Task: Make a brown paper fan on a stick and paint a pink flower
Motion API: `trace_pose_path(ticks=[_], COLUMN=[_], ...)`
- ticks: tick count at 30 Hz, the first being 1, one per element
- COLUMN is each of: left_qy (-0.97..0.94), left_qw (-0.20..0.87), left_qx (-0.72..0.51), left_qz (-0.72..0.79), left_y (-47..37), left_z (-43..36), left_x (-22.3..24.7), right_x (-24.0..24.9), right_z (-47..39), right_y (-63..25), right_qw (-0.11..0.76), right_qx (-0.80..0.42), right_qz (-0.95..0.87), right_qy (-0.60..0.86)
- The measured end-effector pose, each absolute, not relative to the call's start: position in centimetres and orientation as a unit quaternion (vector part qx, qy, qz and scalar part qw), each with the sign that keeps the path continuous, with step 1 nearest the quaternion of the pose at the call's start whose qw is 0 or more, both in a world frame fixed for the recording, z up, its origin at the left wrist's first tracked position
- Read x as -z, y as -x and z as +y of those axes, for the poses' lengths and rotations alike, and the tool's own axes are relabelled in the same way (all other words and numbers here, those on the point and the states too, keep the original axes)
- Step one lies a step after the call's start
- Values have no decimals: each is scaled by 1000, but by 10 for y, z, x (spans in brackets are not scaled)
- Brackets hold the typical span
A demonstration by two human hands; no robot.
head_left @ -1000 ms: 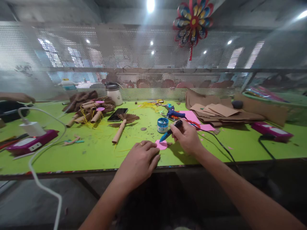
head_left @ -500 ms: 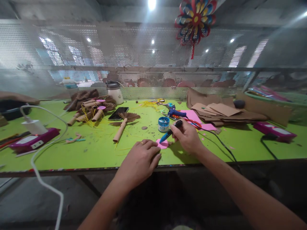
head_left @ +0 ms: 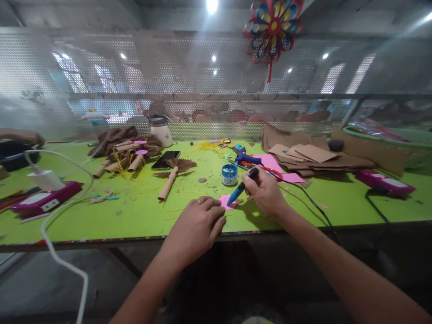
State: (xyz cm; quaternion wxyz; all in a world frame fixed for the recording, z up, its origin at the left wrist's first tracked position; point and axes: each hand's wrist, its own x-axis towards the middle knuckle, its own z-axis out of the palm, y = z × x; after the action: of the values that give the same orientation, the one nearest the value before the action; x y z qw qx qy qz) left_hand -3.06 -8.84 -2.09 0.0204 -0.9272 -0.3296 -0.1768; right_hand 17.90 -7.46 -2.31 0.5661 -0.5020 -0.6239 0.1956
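Note:
A small pink paper piece (head_left: 225, 200) lies on the green tabletop in front of me. The fingertips of my left hand (head_left: 197, 227) rest at its left edge, the hand laid palm down with its fingers extended. My right hand (head_left: 265, 191) is closed around a blue marker (head_left: 239, 191) with a dark rear end, its tip down at the paper. Just beyond the marker stands a small blue-rimmed jar (head_left: 230, 174). Left of it lies a rolled brown paper tube (head_left: 168, 183) with a pleated paper fan (head_left: 183, 165) at its top.
A blue glue gun (head_left: 248, 159) and pink sheets (head_left: 270, 163) lie behind the jar. Brown paper sheets (head_left: 320, 161) are stacked at right. More paper tubes (head_left: 135, 163), a phone (head_left: 166, 159) and a white jug (head_left: 160, 131) stand left. Purple power strips (head_left: 384, 183) flank the table.
The marker's tip has shifted slightly right and nearer me over the pink paper. My left hand stays in place. The whole view has tilted slightly.

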Motion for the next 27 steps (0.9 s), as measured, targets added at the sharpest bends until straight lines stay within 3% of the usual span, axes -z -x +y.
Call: trace_pose_path(ticks=[8,18,27], left_qy=[927,927,925], left_qw=[20,22,34], left_qx=[177,184,192], left_qz=[-330,-325,-326], left_y=[30,31,32], left_z=[-88,-88,-90], left_x=[22,22,24], right_x=[24,-6,-10], right_z=[-75,-49,9], right_y=[-177,-200,-187], right_qw=[593,716,563], right_qx=[-187,-146,-45], right_qz=[-611,-488,-608], right_qy=[489,478,558])
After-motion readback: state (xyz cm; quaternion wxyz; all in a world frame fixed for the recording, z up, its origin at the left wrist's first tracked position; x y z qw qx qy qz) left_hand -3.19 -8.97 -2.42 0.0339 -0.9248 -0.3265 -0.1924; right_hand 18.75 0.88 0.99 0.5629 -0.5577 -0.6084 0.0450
